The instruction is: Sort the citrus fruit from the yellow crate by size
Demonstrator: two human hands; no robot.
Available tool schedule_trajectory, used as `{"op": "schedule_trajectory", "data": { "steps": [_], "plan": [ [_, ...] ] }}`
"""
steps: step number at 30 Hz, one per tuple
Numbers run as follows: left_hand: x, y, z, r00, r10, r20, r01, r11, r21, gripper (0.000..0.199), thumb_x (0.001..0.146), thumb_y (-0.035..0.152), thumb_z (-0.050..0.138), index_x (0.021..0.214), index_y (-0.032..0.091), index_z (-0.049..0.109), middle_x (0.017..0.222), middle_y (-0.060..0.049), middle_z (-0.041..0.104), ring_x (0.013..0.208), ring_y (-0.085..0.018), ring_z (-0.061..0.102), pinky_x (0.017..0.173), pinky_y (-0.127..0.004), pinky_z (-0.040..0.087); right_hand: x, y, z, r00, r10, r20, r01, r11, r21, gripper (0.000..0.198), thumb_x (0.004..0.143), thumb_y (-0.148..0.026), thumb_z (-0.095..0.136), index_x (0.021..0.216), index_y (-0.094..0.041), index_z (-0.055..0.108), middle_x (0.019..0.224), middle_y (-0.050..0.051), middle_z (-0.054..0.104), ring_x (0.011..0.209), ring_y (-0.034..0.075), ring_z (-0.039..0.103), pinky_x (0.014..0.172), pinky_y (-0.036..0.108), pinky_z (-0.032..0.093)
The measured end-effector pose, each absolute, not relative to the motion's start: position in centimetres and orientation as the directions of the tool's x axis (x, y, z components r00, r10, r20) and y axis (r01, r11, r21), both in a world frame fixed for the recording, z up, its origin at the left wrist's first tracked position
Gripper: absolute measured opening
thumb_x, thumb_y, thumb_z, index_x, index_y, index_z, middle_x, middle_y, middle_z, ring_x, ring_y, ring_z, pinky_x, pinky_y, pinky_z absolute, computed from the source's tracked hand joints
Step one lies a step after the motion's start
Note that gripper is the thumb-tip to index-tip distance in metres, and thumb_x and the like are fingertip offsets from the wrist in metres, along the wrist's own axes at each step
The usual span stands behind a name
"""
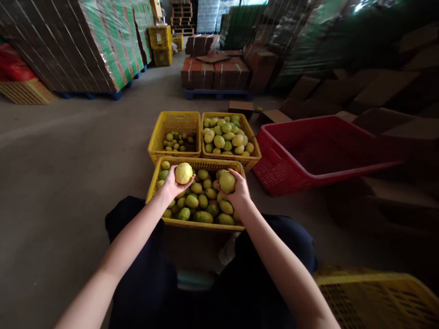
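My left hand (172, 186) is curled under a pale yellow lemon (184, 173), which rests on the palm and fingers. A greener lemon (227, 183) is in my right hand (241, 191), with the fingers wrapped around its far side. Both hands are above the near yellow crate (202, 225), which contains many green and yellow lemons (203, 201). Behind it stand two more yellow crates. The back left crate (156, 132) has a low layer of small, darker lemons (176, 142). Larger, paler lemons (227, 132) are heaped in the back right crate (256, 153).
A red plastic crate (281, 171) stands to the right. Another yellow crate (366, 279) is at my lower right. Opened cardboard boxes (380, 91) lie beyond the red one. Boxes on a blue pallet (219, 94) and a wrapped stack (113, 45) stand farther back.
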State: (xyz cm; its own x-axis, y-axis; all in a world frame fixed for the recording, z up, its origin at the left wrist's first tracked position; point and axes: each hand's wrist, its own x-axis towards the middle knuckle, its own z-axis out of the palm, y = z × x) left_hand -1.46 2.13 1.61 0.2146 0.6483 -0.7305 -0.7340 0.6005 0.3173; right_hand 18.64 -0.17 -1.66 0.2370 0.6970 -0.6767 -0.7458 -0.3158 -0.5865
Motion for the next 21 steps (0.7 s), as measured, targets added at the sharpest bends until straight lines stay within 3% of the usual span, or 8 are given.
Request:
{"op": "schedule_trajectory", "data": {
  "steps": [5,12,15,21],
  "plan": [
    [-1.4,1.9,1.6,0.183,0.679,-0.711,-0.745,0.568,0.349,0.033,0.092,0.037,0.049,0.113,0.017,0.064,0.081,-0.009,0.067,0.068,-0.022,0.069,0.05,-0.029,0.059,19.6,-0.6,-2.2,0.175,0.732,-0.658,-0.741,-0.342,-0.578,0.013,0.076,-0.031,0.068,0.082,-0.022,0.06,0.061,0.0,0.066,0.051,0.019,0.065,0.041,0.03,0.054],
    [-1.7,1.7,1.7,0.207,0.715,-0.668,-0.786,0.528,0.321,0.035,0.092,0.035,0.05,0.115,0.013,0.062,0.088,-0.014,0.067,0.085,-0.026,0.072,0.05,-0.023,0.059,18.9,-1.4,-0.6,0.16,0.77,-0.617,-0.842,-0.22,-0.493,0.008,0.08,-0.02,0.054,0.086,-0.02,0.059,0.065,0.0,0.066,0.058,0.019,0.065,0.057,0.04,0.063],
    [-1.8,1.6,1.7,0.232,0.712,-0.663,-0.786,0.539,0.303,0.034,0.093,0.036,0.047,0.113,0.013,0.063,0.086,-0.013,0.066,0.08,-0.024,0.071,0.044,-0.019,0.054,17.9,-1.3,0.2,0.14,0.784,-0.605,-0.861,-0.206,-0.466,0.002,0.084,-0.021,0.057,0.084,-0.019,0.058,0.063,-0.001,0.066,0.059,0.017,0.065,0.061,0.037,0.064],
    [-1.5,1.4,1.5,0.252,0.751,-0.61,-0.743,0.555,0.375,0.039,0.094,0.038,0.043,0.114,0.01,0.062,0.08,-0.013,0.066,0.071,-0.021,0.068,0.051,-0.023,0.056,16.0,-0.4,0.6,0.13,0.773,-0.621,-0.858,-0.226,-0.461,0.017,0.092,-0.035,0.058,0.082,-0.021,0.058,0.06,-0.004,0.064,0.056,0.013,0.063,0.054,0.025,0.06]
  ]
}}
